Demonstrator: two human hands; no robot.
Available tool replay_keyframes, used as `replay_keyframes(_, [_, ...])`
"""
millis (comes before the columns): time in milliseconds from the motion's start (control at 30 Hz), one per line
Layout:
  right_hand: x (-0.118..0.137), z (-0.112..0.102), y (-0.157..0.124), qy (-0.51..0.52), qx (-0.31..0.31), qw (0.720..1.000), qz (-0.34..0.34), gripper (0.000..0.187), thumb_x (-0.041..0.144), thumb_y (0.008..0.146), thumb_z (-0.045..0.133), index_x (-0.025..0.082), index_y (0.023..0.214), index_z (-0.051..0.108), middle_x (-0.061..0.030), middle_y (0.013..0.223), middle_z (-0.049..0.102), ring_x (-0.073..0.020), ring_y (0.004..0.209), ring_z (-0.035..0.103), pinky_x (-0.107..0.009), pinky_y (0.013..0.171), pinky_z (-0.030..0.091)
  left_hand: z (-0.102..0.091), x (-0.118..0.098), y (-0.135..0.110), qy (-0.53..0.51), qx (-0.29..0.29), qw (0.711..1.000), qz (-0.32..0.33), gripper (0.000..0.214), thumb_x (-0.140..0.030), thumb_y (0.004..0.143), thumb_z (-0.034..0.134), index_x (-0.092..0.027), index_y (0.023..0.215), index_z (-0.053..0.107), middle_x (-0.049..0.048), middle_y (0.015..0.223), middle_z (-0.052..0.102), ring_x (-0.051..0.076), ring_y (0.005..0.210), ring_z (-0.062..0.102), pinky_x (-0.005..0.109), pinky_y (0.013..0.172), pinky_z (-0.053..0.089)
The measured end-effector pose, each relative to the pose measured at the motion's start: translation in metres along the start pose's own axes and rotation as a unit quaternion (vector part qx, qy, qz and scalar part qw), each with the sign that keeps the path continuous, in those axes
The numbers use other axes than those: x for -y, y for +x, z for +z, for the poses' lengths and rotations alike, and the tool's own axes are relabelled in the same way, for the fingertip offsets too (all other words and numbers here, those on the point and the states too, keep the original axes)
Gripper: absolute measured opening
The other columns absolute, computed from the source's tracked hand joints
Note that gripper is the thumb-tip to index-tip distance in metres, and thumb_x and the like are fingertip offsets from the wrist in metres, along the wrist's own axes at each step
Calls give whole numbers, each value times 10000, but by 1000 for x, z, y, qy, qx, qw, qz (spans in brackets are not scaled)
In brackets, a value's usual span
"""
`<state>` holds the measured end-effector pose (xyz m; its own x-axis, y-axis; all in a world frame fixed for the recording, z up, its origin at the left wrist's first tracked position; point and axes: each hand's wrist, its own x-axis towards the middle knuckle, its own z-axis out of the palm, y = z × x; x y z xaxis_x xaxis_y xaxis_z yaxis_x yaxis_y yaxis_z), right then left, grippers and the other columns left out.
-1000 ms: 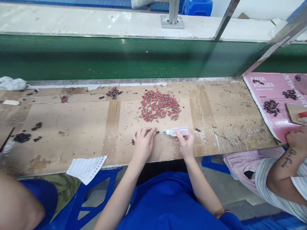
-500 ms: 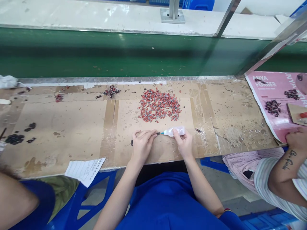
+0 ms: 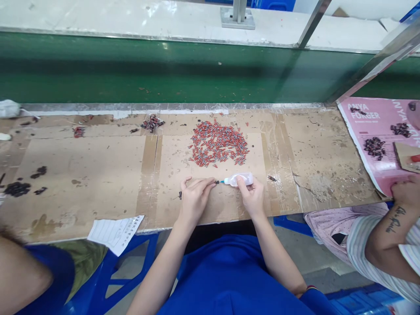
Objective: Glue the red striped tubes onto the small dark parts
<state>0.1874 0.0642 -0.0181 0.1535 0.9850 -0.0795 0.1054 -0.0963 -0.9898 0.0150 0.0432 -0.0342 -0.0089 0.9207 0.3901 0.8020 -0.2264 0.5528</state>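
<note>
My right hand (image 3: 252, 194) is wrapped round a small translucent squeeze bottle (image 3: 239, 179) lying nearly level. Its thin blue-green nozzle points left, with the tip close to a small dark part (image 3: 216, 182). That part is pinched at the fingertips of my left hand (image 3: 196, 194); whether the nozzle touches it I cannot tell. Beyond both hands spreads a pile of small red-and-black parts (image 3: 218, 142) with metallic bits. A few dark pieces (image 3: 180, 195) lie just left of my left hand. One loose dark part (image 3: 272, 178) lies right of the bottle.
Cardboard (image 3: 85, 175) covers the bench, with small heaps of dark parts (image 3: 18, 189) at left and a cluster (image 3: 152, 123) at back. A paper slip (image 3: 114, 234) overhangs the front edge. Co-workers sit on both sides; one's forearm (image 3: 390, 227) rests near a pink sheet (image 3: 364, 127).
Both hands keep nearly the same pose, bottle nozzle still close to the dark part. The view has shifted slightly; nothing has visibly been picked up or let go.
</note>
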Motion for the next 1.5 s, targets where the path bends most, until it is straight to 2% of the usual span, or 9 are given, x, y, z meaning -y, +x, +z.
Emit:
replay_keyframes(333, [0,1,0,11,-4,1000,2,265,430,780,649,174,713,655,-39,680,704,-186,632,653,-282,592,520,0,-1,1,-2,-12,1000,12,153,-289,923,573,-238,884,712,26,870,781,201,787,721,402,933,337])
replay_keyframes(533, [0,0,0,4,15,1000,9,271,433,774,657,168,717,666,-45,693,714,-193,648,660,-287,609,516,0,0,0,5,-9,1000,12,149,-292,924,574,-236,885,706,25,863,781,199,791,722,403,945,329])
replay_keyframes(833, [2,0,1,11,4,1000,-4,248,408,780,644,174,695,649,-23,647,686,-171,603,628,-276,586,504,0,2,0,6,2,1000,11,135,-275,920,576,-241,902,706,26,889,782,207,810,721,412,952,319])
replay_keyframes(1033, [-1,-1,2,32,-24,999,5,250,415,758,663,174,694,665,-28,651,694,-173,595,624,-286,582,506,-1,0,0,4,4,1000,13,135,-281,925,570,-241,902,697,23,888,782,204,800,720,414,956,315])
replay_keyframes(1167, [-3,-7,5,87,-91,992,13,269,439,738,676,172,710,668,-21,631,681,-165,557,608,-279,527,480,-6,0,-3,1,23,1000,4,127,-273,922,570,-246,903,693,22,909,781,203,826,717,421,965,306])
replay_keyframes(1267, [-2,-16,9,103,-108,989,6,273,418,692,732,173,788,660,-30,744,710,-185,657,657,-306,612,515,-14,1,0,-4,65,998,-2,132,-259,917,568,-256,907,700,20,914,781,200,840,713,421,951,304])
replay_keyframes(1367, [-2,-24,13,89,-99,991,-14,355,351,599,808,202,831,583,-17,786,713,-197,722,683,-325,688,527,-23,2,12,0,125,992,2,185,-227,920,537,-268,898,716,16,896,780,190,827,701,421,926,308])
replay_keyframes(1500, [-6,-25,15,80,-51,994,-53,465,274,586,808,253,868,437,-47,914,743,-233,915,710,-385,847,520,-25,6,41,29,129,991,25,239,-188,918,495,-266,929,722,41,916,767,214,878,655,438,901,324])
